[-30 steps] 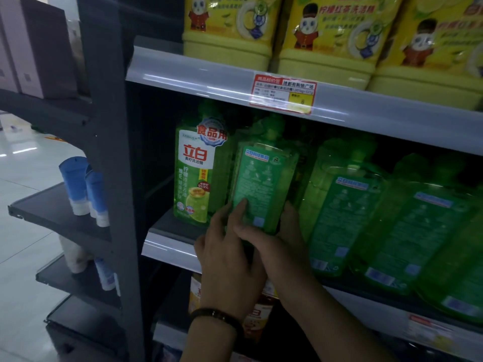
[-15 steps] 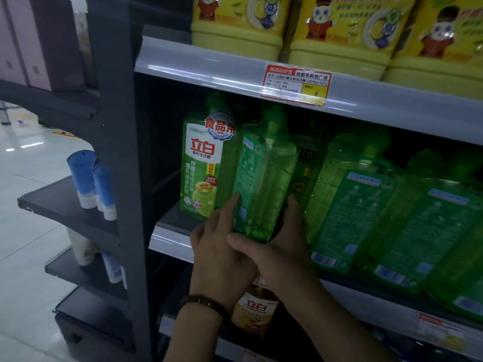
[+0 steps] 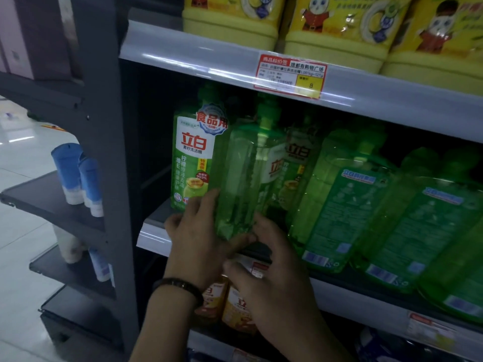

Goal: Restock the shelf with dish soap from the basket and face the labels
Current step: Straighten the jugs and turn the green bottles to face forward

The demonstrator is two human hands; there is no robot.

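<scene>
A green dish soap bottle (image 3: 243, 178) stands on the middle shelf (image 3: 154, 236), turned side-on so its narrow side faces me and its front label shows partly at the right. My left hand (image 3: 198, 239) and my right hand (image 3: 269, 265) both grip its base. To its left stands a bottle with its front label facing out (image 3: 193, 163). To its right, several green bottles (image 3: 347, 205) lean with their back labels and barcodes outward. The basket is not in view.
Yellow soap jugs (image 3: 337, 30) fill the upper shelf above a red price tag (image 3: 290, 75). Orange bottles (image 3: 235, 307) sit on the shelf below my hands. A grey upright (image 3: 104, 152) bounds the shelf on the left, with blue tubes (image 3: 75, 173) on the neighbouring rack.
Both hands have turned the held bottle on the shelf: its back label faced out a second ago, now its side faces out and the front label is coming round.
</scene>
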